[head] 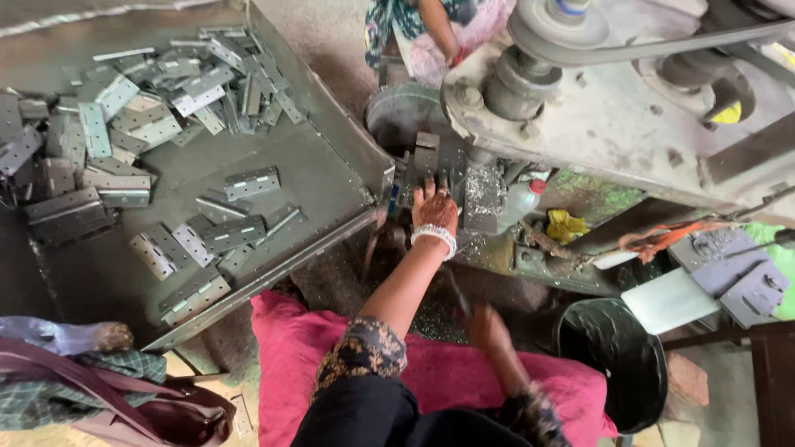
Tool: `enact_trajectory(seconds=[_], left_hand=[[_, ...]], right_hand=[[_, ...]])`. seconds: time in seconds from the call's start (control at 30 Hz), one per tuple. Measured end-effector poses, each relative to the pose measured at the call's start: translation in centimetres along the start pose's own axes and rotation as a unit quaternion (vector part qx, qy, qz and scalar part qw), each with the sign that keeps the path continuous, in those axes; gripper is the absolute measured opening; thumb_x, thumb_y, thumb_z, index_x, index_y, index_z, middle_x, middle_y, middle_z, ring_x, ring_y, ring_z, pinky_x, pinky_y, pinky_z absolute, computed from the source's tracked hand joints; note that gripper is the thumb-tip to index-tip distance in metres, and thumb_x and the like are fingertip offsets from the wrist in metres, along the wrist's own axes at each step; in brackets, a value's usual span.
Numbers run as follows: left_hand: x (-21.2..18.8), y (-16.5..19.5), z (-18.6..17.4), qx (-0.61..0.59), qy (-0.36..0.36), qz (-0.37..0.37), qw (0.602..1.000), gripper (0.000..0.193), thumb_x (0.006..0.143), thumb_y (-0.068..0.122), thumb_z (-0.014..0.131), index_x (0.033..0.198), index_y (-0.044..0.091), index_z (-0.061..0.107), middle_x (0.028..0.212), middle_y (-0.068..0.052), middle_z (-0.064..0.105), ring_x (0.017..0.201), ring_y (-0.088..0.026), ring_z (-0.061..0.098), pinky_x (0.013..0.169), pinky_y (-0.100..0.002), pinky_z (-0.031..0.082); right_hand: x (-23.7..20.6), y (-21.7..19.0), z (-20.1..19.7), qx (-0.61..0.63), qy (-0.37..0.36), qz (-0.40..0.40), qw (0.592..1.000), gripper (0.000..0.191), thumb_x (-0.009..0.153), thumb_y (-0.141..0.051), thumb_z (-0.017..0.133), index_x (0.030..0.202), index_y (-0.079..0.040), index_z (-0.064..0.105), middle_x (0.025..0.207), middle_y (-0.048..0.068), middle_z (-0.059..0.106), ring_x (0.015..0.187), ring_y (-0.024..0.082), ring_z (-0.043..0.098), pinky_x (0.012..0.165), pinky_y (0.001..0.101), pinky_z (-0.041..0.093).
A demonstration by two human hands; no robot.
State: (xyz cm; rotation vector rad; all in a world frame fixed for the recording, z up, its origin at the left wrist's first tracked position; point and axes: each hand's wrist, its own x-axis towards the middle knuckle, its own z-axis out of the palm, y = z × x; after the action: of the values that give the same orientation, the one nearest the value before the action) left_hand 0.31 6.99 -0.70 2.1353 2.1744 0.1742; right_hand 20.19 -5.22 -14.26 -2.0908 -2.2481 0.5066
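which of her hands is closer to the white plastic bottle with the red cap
Left. The left hand is at the machine, just left of the bottle. The right hand is lower down, over the pink cloth, well below it.

At frame centre the left hand point(434, 209) sits hemmed in between the tray point(331, 178) edge and the machine point(629, 124). Open room lies lower centre, over the pink cloth point(290, 348) (a black bucket point(617, 356) blocks the lower right).
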Motion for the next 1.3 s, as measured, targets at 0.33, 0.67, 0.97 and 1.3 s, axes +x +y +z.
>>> enact_trajectory(seconds=[0.33, 0.67, 0.97, 1.3], left_hand=[[1.5, 0.2, -0.2, 0.048, -0.042, 0.009, 0.998, 0.045, 0.106, 0.022, 0.044, 0.148, 0.013, 0.056, 0.17, -0.006, 0.024, 0.159, -0.032, 0.014, 0.123, -0.053, 0.016], [2.4, 0.5, 0.1, -0.019, 0.003, -0.053, 0.998, 0.04, 0.106, 0.021, 0.046, 0.14, 0.015, 0.065, 0.177, -0.003, 0.013, 0.159, -0.027, 0.018, 0.121, -0.05, 0.02], [2.6, -0.1, 0.4, -0.023, 0.039, -0.071, 0.996, 0.039, 0.099, 0.024, 0.047, 0.136, 0.02, 0.062, 0.168, -0.007, 0.021, 0.152, -0.032, 0.019, 0.115, -0.055, 0.02], [-9.9, -25.4, -1.8, 0.143, 0.054, -0.253, 0.955, 0.046, 0.093, 0.033, 0.062, 0.134, 0.012, 0.058, 0.125, -0.008, 0.066, 0.129, -0.029, 0.053, 0.101, -0.056, 0.042]], right_hand=[[1.0, 1.0, -0.2, -0.01, -0.009, -0.012, 1.0, 0.043, 0.092, -0.048, 0.06, 0.108, -0.008, 0.066, 0.103, 0.023, 0.073, 0.098, 0.041, 0.071, 0.082, 0.0533, 0.056], [0.5, 1.2, -0.3, 0.002, -0.005, -0.016, 1.0, 0.038, 0.092, -0.047, 0.064, 0.103, -0.012, 0.069, 0.095, 0.019, 0.073, 0.087, 0.036, 0.072, 0.075, 0.0497, 0.057], [-2.4, 0.3, 2.1, 0.03, 0.003, 0.012, 0.999, 0.038, 0.09, -0.042, 0.066, 0.119, -0.017, 0.064, 0.099, 0.019, 0.074, 0.09, 0.036, 0.071, 0.073, 0.0488, 0.056], [-3.2, -5.3, -9.8, 0.141, 0.191, -0.052, 0.97, 0.037, 0.098, -0.043, 0.062, 0.125, -0.017, 0.063, 0.114, 0.008, 0.076, 0.1, 0.029, 0.074, 0.085, 0.0461, 0.057]])
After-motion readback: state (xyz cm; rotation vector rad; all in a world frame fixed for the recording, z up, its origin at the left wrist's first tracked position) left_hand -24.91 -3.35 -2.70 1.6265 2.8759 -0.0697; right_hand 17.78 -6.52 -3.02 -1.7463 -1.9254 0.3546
